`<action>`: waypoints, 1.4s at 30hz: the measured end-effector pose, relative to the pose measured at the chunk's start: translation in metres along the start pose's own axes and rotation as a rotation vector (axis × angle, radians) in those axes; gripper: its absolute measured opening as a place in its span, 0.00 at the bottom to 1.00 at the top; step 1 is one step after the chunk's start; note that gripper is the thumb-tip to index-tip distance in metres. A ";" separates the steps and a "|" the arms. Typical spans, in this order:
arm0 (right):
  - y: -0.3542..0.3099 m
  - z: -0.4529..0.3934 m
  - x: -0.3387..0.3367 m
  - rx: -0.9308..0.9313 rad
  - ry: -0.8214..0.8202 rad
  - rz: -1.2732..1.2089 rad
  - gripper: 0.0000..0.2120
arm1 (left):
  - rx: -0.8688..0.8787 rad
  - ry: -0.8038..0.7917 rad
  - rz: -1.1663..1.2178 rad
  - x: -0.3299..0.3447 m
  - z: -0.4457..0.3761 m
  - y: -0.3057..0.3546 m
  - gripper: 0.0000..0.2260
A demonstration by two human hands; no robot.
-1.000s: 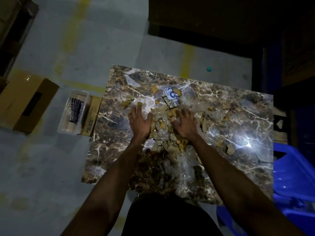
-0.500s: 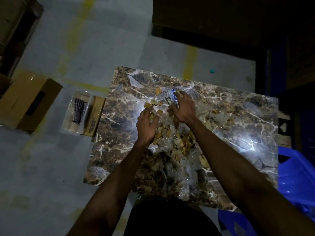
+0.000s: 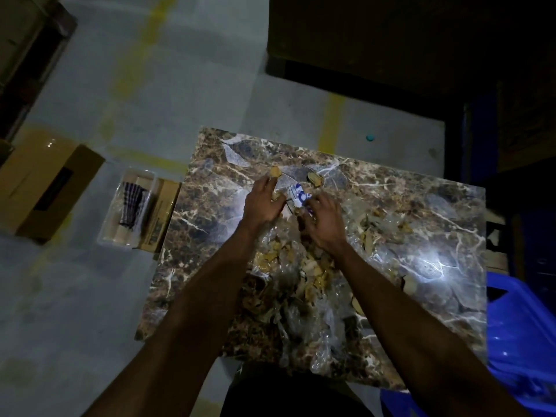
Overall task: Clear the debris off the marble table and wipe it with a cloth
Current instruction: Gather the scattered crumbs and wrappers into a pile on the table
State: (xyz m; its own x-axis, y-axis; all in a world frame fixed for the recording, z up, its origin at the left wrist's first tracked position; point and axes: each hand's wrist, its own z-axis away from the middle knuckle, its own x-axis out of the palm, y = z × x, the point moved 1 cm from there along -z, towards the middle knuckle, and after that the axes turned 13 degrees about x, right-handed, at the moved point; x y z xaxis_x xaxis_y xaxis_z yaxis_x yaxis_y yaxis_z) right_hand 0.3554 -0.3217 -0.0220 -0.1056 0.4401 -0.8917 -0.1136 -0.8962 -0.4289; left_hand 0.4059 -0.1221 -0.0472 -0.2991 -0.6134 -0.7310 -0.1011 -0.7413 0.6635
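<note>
Debris (image 3: 304,266) on marble table (image 3: 421,212) — 2 hands cupping it.

marble table (image 3: 406,212): brown, white-veined, glossy | debris (image 3: 304,266): tan scraps, clear plastic, heaped mid-table toward near edge

The scene is dim, with the far right and top sunk in near-black shadow and the grey floor (image 3: 90,296) only faintly lit. One hard white glare spot burns on the polished marble table (image 3: 433,263) near its right edge, and a weaker sheen lies by its left-centre. Wide-angle bending bows the edges, and the forearms at the bottom look soft and slightly smeared.
</note>
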 end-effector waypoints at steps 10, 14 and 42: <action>0.004 -0.062 0.003 0.153 -0.290 0.242 0.33 | 0.107 0.128 0.067 0.008 0.015 0.012 0.21; 0.006 -0.054 0.005 0.103 -0.287 0.268 0.34 | 0.045 0.139 0.015 -0.001 -0.012 0.005 0.27; 0.077 0.250 -0.048 0.103 0.015 -0.354 0.11 | -0.121 0.384 0.227 0.034 0.235 0.082 0.11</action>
State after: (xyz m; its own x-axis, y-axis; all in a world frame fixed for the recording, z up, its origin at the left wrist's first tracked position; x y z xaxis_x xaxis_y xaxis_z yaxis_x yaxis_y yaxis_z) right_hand 0.1048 -0.3975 0.0241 -0.0273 0.7201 -0.6933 -0.2397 -0.6781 -0.6948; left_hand 0.1642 -0.1398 0.0204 0.0749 -0.8034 -0.5906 0.0445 -0.5890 0.8069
